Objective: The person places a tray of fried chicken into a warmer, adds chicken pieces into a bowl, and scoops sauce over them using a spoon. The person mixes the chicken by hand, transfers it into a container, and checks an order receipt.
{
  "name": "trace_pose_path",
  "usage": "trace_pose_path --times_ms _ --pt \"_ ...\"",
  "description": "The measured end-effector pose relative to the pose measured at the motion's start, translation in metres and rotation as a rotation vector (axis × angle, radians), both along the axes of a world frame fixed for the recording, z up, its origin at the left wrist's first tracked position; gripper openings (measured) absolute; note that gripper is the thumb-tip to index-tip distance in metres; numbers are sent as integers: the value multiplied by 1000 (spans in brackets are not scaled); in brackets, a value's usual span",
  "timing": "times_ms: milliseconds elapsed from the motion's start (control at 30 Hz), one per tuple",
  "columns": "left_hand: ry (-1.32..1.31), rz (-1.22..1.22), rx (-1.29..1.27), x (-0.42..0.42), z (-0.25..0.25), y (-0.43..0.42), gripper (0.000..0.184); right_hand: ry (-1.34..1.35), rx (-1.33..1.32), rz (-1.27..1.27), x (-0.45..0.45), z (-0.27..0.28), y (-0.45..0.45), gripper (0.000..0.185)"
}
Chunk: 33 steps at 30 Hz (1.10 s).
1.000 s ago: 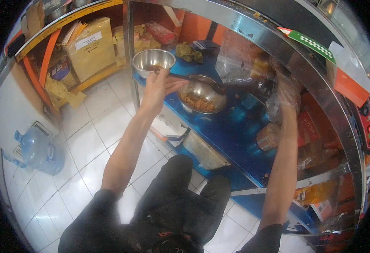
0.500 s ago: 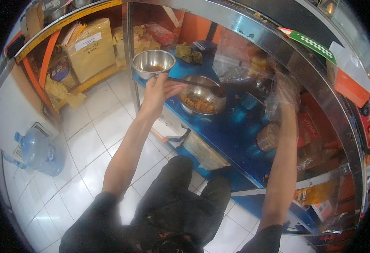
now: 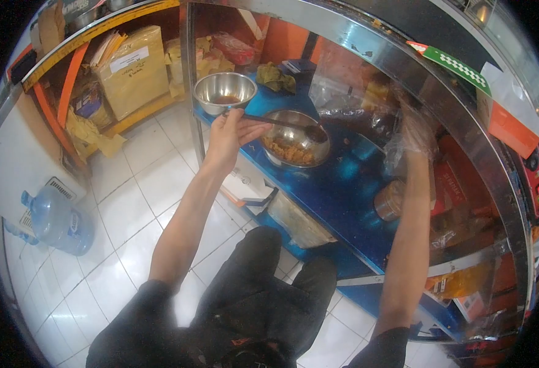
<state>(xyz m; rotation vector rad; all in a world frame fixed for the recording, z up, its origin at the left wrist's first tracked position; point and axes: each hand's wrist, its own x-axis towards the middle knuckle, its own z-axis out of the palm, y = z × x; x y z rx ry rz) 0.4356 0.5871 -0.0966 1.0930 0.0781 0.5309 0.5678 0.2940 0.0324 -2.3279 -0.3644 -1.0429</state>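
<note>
My left hand (image 3: 236,132) is closed around the dark handle of a long spoon (image 3: 275,121). The spoon's head is above the far rim area of a steel bowl (image 3: 318,150), which holds brown food pieces in its lower part. Beside it, to the left, stands a smaller steel bowl (image 3: 205,92) with some brown liquid at the bottom. My right hand (image 3: 415,126), in a clear plastic glove, reaches into the right side of the cabinet among clear plastic bags (image 3: 343,101). Its fingers are hidden by reflections and plastic.
Both bowls rest on a blue shelf (image 3: 325,190). Near my right forearm is a round container (image 3: 388,201). A metal frame edge (image 3: 398,49) curves overhead. A crumpled greenish cloth (image 3: 275,78) lies behind the bowls. A water jug (image 3: 67,224) stands on the tiled floor.
The spoon's head has turned and shifted slightly to the left over the bowl, still held in my left hand. My right forearm has moved a little to the left.
</note>
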Motion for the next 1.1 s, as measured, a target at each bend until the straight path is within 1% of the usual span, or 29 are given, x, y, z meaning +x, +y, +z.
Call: trace_pose_path --times_ms 33,133,267,333,400,433,500,533,600,733,867,933,1033,1100 --pt "0 0 0 0 0 0 40 -2 6 -15 0 0 0 74" --pt "-1 -3 -8 0 -1 1 40 -15 -15 63 1 -2 -1 71" --pt "-9 1 -9 -1 -1 3 42 -17 185 336 32 -21 -13 79" --pt "-3 4 -7 0 -1 3 43 -18 235 405 31 -22 -13 81" --pt "6 11 -2 0 -1 5 45 89 163 7 -13 -3 6 90" --pt "7 12 -2 -1 -2 6 45 90 164 8 -21 1 9 90" --pt "1 17 26 -1 -2 6 45 220 254 55 -29 5 11 96" --pt "1 17 27 -1 -2 6 45 221 254 54 -25 3 9 96" --pt "-5 10 24 -2 -1 6 45 194 197 26 -17 1 8 96" --pt "1 16 13 -2 -2 4 45 187 240 92 -16 1 7 92" --pt "18 17 -5 1 -4 5 44 30 54 27 -13 -1 4 86" --pt "7 13 -8 1 -3 4 43 -10 7 12 -12 0 4 84" --pt "4 14 -13 0 0 2 43 36 137 103 -15 3 5 84" --pt "-11 9 -10 0 0 2 42 -8 97 49 -9 0 4 85"
